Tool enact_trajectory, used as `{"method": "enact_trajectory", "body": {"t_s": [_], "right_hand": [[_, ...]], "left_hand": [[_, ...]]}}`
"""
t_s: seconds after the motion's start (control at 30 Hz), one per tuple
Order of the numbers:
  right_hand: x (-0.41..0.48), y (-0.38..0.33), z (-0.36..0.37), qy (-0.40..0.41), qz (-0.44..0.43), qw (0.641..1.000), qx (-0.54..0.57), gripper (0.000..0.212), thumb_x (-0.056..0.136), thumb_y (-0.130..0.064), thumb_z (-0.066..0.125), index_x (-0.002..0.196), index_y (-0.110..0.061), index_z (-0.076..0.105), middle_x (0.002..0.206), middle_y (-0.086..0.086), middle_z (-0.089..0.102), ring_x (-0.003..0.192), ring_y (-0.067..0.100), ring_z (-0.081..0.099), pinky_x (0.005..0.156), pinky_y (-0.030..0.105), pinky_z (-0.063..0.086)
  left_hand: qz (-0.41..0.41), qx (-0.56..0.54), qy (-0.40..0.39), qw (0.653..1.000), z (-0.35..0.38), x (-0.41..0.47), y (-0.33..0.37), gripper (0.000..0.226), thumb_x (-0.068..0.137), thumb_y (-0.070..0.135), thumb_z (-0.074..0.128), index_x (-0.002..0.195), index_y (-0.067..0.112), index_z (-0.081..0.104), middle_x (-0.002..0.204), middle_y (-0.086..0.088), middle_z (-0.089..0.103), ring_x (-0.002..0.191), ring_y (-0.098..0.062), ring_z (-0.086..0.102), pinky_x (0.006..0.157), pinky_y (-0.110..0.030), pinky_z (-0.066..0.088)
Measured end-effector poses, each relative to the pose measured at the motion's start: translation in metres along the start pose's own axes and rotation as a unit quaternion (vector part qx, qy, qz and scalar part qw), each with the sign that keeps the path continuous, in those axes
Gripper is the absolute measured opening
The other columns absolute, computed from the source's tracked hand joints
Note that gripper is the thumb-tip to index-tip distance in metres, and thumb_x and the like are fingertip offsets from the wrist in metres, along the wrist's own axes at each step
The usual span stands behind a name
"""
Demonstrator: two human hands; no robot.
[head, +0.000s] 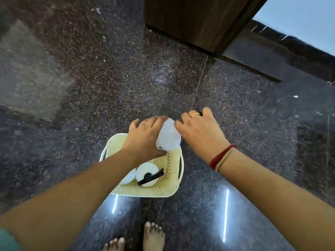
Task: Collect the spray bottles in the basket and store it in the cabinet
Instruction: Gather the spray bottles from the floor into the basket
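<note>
A cream plastic basket [174,180] stands on the dark speckled floor below me. Inside it a white spray bottle [147,173] with a black trigger head stands upright, and part of a second white bottle [128,176] shows beside it under my left forearm. Above the basket's far rim a third white spray bottle [168,137] lies tilted between both hands. My left hand [145,136] grips its body from the left. My right hand [201,131] closes around its black top end, which is mostly hidden by the fingers.
A dark brown wooden cabinet [197,20] stands at the top centre, its lower edge just above the floor. A black skirting and pale wall [304,19] run along the top right. My bare feet [143,238] are at the bottom, just behind the basket.
</note>
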State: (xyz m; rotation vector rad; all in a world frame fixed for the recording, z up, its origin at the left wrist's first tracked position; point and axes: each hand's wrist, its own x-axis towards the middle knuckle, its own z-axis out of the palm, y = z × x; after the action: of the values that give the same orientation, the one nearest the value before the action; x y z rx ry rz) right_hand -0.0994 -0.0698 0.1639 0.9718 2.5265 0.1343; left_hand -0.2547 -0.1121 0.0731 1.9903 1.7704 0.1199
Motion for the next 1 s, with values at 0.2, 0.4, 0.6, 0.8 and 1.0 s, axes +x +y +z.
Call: {"method": "enact_trajectory", "body": {"t_s": [0.2, 0.4, 0.6, 0.8, 1.0], "right_hand": [[-0.013, -0.013, 0.024, 0.001, -0.041, 0.998, 0.043, 0.042, 0.088, -0.007, 0.047, 0.129, -0.017, 0.043, 0.141, 0.010, 0.033, 0.114, 0.028, 0.048, 0.076, 0.038, 0.044], [-0.030, -0.011, 0.046, 0.057, 0.158, 0.951, 0.261, 0.059, 0.080, -0.012, 0.067, 0.133, -0.018, 0.041, 0.130, 0.018, 0.041, 0.102, 0.040, 0.055, 0.079, 0.049, 0.053], [-0.039, -0.008, 0.058, 0.046, 0.274, 0.786, 0.552, 0.028, 0.085, -0.015, 0.066, 0.112, -0.017, 0.060, 0.091, 0.008, 0.067, 0.081, 0.027, 0.066, 0.079, 0.045, 0.056], [-0.041, -0.013, 0.056, 0.068, 0.158, 0.906, 0.387, 0.030, 0.088, -0.015, 0.058, 0.116, -0.026, 0.060, 0.105, -0.001, 0.065, 0.097, 0.026, 0.058, 0.082, 0.040, 0.049], [-0.032, -0.014, 0.057, 0.050, 0.158, 0.882, 0.440, 0.027, 0.089, -0.014, 0.058, 0.115, -0.022, 0.062, 0.103, 0.000, 0.065, 0.095, 0.021, 0.055, 0.079, 0.031, 0.041]], "left_hand": [[-0.025, 0.014, 0.019, 0.999, 0.054, -0.023, 0.015, 0.093, 0.052, 0.050, 0.074, 0.133, 0.028, 0.036, 0.127, -0.002, 0.048, 0.113, -0.027, 0.050, 0.097, -0.045, 0.032], [-0.039, 0.005, 0.074, 0.996, 0.084, -0.034, 0.016, 0.096, 0.050, 0.055, 0.074, 0.136, 0.029, 0.040, 0.126, -0.008, 0.052, 0.110, -0.031, 0.055, 0.105, -0.048, 0.028], [-0.071, 0.011, 0.030, 0.997, 0.084, -0.037, 0.012, 0.103, 0.057, 0.064, 0.071, 0.143, 0.032, 0.024, 0.131, -0.004, 0.046, 0.120, -0.028, 0.048, 0.111, -0.050, 0.019], [-0.091, 0.123, -0.037, 0.988, 0.067, -0.049, -0.003, 0.118, 0.070, 0.053, 0.072, 0.149, 0.022, -0.009, 0.145, -0.006, 0.029, 0.139, -0.026, 0.026, 0.114, -0.055, 0.011], [-0.170, 0.113, -0.094, 0.974, 0.059, -0.062, -0.026, 0.055, 0.095, 0.040, 0.046, 0.141, 0.017, 0.027, 0.133, -0.008, 0.048, 0.126, -0.028, 0.044, 0.109, -0.052, 0.023]]}}
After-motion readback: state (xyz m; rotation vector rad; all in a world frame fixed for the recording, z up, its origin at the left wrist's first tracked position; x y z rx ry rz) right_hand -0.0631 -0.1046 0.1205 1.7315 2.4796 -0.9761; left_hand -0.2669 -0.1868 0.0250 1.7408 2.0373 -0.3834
